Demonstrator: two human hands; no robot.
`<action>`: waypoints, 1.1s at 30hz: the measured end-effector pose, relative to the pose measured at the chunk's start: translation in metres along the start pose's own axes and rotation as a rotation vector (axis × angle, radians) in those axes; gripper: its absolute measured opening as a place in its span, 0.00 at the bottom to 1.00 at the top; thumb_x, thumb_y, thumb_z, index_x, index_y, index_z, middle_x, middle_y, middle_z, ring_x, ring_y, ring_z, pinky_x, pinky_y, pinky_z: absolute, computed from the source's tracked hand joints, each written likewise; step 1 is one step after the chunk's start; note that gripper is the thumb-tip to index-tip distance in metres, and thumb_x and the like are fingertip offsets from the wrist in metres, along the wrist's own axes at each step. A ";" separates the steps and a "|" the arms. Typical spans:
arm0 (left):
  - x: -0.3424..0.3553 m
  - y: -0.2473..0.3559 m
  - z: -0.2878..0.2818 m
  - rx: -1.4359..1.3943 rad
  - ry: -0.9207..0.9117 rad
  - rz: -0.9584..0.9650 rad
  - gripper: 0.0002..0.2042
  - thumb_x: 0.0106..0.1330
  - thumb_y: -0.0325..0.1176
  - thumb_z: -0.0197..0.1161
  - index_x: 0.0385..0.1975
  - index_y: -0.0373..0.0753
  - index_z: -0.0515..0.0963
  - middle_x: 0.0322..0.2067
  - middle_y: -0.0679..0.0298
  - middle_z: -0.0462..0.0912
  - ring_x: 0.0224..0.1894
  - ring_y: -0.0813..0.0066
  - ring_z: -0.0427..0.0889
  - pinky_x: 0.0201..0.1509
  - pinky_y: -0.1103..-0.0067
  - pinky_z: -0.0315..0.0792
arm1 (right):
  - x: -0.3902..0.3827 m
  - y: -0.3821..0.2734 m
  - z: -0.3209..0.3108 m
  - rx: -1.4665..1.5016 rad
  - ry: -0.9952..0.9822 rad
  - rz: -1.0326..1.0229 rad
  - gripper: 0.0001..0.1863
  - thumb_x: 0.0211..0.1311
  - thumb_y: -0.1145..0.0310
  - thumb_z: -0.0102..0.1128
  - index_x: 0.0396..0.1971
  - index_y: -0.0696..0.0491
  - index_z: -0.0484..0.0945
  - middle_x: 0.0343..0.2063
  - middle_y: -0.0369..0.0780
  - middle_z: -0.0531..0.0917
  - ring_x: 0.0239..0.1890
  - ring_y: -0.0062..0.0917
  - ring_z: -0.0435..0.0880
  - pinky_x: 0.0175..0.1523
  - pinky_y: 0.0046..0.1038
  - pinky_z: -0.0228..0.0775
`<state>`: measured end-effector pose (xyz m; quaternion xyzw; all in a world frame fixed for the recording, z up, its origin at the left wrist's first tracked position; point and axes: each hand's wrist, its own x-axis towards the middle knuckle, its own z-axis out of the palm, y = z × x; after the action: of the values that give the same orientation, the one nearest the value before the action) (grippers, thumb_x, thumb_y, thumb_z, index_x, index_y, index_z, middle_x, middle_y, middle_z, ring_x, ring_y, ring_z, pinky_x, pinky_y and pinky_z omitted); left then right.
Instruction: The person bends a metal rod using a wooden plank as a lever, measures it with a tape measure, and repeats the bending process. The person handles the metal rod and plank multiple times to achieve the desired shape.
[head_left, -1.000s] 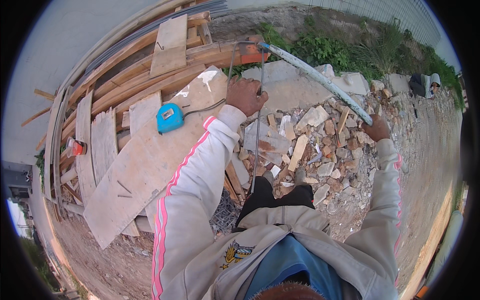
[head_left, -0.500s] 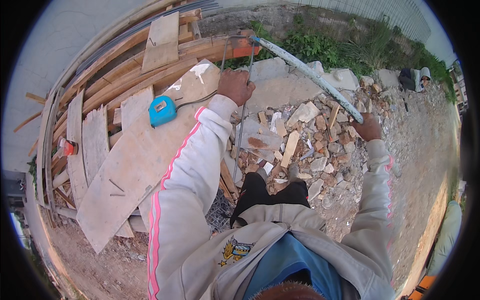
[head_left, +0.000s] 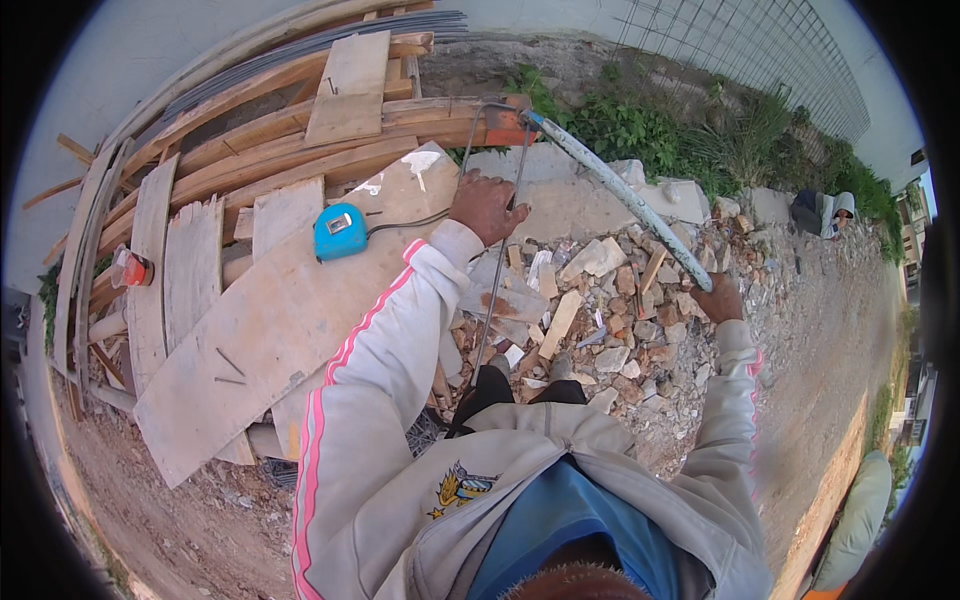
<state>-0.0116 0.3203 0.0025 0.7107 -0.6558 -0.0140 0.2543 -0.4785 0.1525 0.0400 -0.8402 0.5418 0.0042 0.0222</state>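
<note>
My right hand [head_left: 719, 298] is wrapped round the lower end of a long pipe [head_left: 622, 190] with worn pale-blue paint. The pipe's far end meets an orange-red metal block [head_left: 506, 125] on the timber. A thin bent steel rod [head_left: 489, 315] runs from that block down towards my legs. My left hand [head_left: 487, 208] is on the rod just below the block, fingers loosely curled and thumb sticking out; part of its grip is hidden. Left of it, a blue tape measure [head_left: 340, 232] lies on a wide board [head_left: 290, 300], with a dark cord or strip leading towards my left wrist.
Broken bricks and stone [head_left: 620, 330] lie round my feet. Stacked timber [head_left: 270, 150] fills the left, with loose nails [head_left: 230, 368] on the board and a red-and-clear cup [head_left: 133, 268]. Plants [head_left: 640, 140] and wire mesh [head_left: 740, 50] stand behind; another person [head_left: 825, 214] is low at far right.
The view has shifted a little. My left hand's fist has loosened, with the thumb now out. My right hand still grips the pipe, its end slightly lower and further left in view.
</note>
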 end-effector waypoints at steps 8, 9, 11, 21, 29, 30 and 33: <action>-0.002 -0.002 -0.007 -0.029 -0.074 0.015 0.18 0.62 0.50 0.58 0.30 0.40 0.85 0.34 0.55 0.85 0.44 0.54 0.83 0.69 0.54 0.58 | 0.029 0.010 -0.025 0.116 -0.103 -0.037 0.18 0.47 0.55 0.72 0.37 0.50 0.87 0.30 0.49 0.87 0.35 0.46 0.86 0.42 0.44 0.78; -0.001 0.000 -0.008 -0.020 -0.074 0.014 0.18 0.61 0.50 0.58 0.30 0.40 0.85 0.34 0.55 0.85 0.44 0.54 0.83 0.69 0.54 0.58 | 0.031 0.011 -0.027 0.098 -0.104 -0.028 0.18 0.47 0.56 0.73 0.36 0.50 0.87 0.29 0.49 0.87 0.34 0.46 0.86 0.42 0.44 0.78; -0.002 0.002 -0.010 0.002 -0.077 0.006 0.18 0.61 0.50 0.58 0.31 0.40 0.85 0.34 0.55 0.85 0.45 0.55 0.83 0.69 0.55 0.58 | 0.033 0.010 -0.031 0.104 -0.086 -0.032 0.18 0.46 0.57 0.73 0.36 0.50 0.87 0.28 0.48 0.86 0.32 0.44 0.87 0.41 0.43 0.78; -0.001 -0.001 0.000 -0.377 0.299 -0.181 0.19 0.72 0.48 0.55 0.37 0.35 0.83 0.39 0.51 0.85 0.45 0.51 0.82 0.56 0.62 0.72 | -0.004 0.038 0.075 0.594 -0.022 -0.019 0.13 0.51 0.64 0.71 0.33 0.56 0.82 0.19 0.36 0.80 0.20 0.24 0.76 0.30 0.31 0.70; -0.041 0.007 -0.050 0.008 0.273 -0.353 0.18 0.67 0.41 0.63 0.52 0.38 0.77 0.51 0.49 0.77 0.58 0.49 0.74 0.62 0.60 0.69 | -0.002 -0.023 0.167 0.916 -0.611 0.386 0.15 0.53 0.63 0.72 0.33 0.58 0.79 0.18 0.36 0.77 0.18 0.26 0.76 0.30 0.34 0.73; -0.050 0.012 -0.049 0.139 0.252 -0.355 0.20 0.65 0.40 0.64 0.54 0.38 0.76 0.52 0.49 0.76 0.59 0.48 0.72 0.63 0.60 0.68 | 0.013 -0.011 0.195 0.907 -0.708 0.356 0.15 0.54 0.62 0.72 0.33 0.58 0.80 0.20 0.37 0.78 0.19 0.26 0.77 0.30 0.34 0.74; -0.060 0.032 -0.063 0.096 0.210 -0.365 0.21 0.62 0.37 0.68 0.54 0.39 0.76 0.51 0.50 0.75 0.58 0.45 0.71 0.64 0.60 0.68 | 0.078 0.023 0.289 0.696 -0.929 0.165 0.16 0.56 0.60 0.71 0.33 0.60 0.83 0.24 0.40 0.83 0.21 0.28 0.82 0.32 0.35 0.77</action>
<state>-0.0271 0.3984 0.0505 0.8265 -0.4860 0.0455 0.2806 -0.4621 0.0839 -0.2517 -0.6485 0.5085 0.1958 0.5316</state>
